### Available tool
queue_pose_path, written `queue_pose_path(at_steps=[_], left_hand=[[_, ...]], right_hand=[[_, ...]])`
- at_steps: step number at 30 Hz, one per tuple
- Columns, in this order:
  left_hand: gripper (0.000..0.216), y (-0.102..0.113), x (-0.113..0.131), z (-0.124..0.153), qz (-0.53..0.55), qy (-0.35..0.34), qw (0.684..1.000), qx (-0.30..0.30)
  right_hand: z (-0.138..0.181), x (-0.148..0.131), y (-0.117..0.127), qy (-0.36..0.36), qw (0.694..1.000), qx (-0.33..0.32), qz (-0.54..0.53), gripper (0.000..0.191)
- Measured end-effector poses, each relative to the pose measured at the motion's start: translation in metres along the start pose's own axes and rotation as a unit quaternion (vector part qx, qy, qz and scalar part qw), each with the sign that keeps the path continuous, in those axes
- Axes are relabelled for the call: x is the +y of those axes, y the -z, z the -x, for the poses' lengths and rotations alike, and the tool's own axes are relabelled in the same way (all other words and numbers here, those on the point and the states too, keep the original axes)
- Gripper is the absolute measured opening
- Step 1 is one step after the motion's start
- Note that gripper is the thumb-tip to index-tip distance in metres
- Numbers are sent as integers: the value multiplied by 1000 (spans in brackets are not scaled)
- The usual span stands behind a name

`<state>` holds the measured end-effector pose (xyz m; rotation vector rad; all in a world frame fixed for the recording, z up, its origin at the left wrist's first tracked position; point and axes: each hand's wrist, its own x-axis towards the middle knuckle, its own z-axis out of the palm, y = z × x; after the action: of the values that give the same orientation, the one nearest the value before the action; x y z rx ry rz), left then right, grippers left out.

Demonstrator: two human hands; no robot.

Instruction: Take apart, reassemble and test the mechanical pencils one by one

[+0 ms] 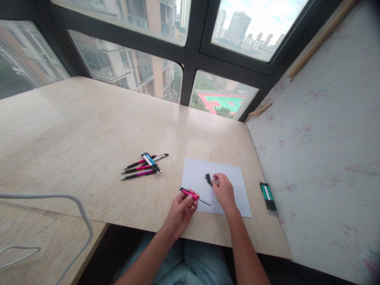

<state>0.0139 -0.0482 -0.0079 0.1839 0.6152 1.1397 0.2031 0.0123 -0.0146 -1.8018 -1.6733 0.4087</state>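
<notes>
My left hand [183, 208] is closed around a pink ballpoint pen barrel [189, 193] over the near left edge of a sheet of paper [197, 168]. The thin refill [205, 203] sticks out of the barrel's end toward the right. Above the paper, my right hand [224, 190] has its thumb and fingertips drawn together in a pinch; whatever sits between them is too small to make out. Just left of those fingertips are small black pen parts [208, 179] against the paper.
Several ballpoint pens [139, 168] in pink, purple, blue and white lie piled left of the paper. Green and black pens [268, 197] lie side by side near the papered wall [320, 158]. A white cable [80, 206] loops at the left. Windows [224, 93] border the marbled tabletop [89, 130].
</notes>
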Motion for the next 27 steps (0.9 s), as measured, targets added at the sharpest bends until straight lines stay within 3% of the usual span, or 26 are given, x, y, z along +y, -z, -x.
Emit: queue_pose_path(at_steps=[3, 5, 7, 10, 16, 22, 27], left_hand=[[22, -1, 1, 0, 3, 1, 1000, 2], [22, -1, 1, 0, 6, -1, 1000, 6], [22, -1, 1, 0, 7, -2, 1000, 8], [21, -1, 1, 0, 3, -4, 1000, 5], [21, -2, 1, 0, -8, -18, 1000, 13], [21, -3, 0, 0, -10, -27, 1000, 7], [20, -3, -1, 1, -31, -29, 999, 1]], right_hand=[[11, -2, 4, -30, 999, 30, -34, 16], [26, -6, 9, -77, 988, 44, -129, 18], [45, -13, 17, -126, 954, 41, -269, 20], [71, -26, 32, -141, 918, 31, -370, 19], [95, -42, 47, -125, 922, 18, -367, 14], [96, -43, 47, -103, 929, 55, -350, 13], [92, -48, 45, -42, 955, 21, -292, 10]])
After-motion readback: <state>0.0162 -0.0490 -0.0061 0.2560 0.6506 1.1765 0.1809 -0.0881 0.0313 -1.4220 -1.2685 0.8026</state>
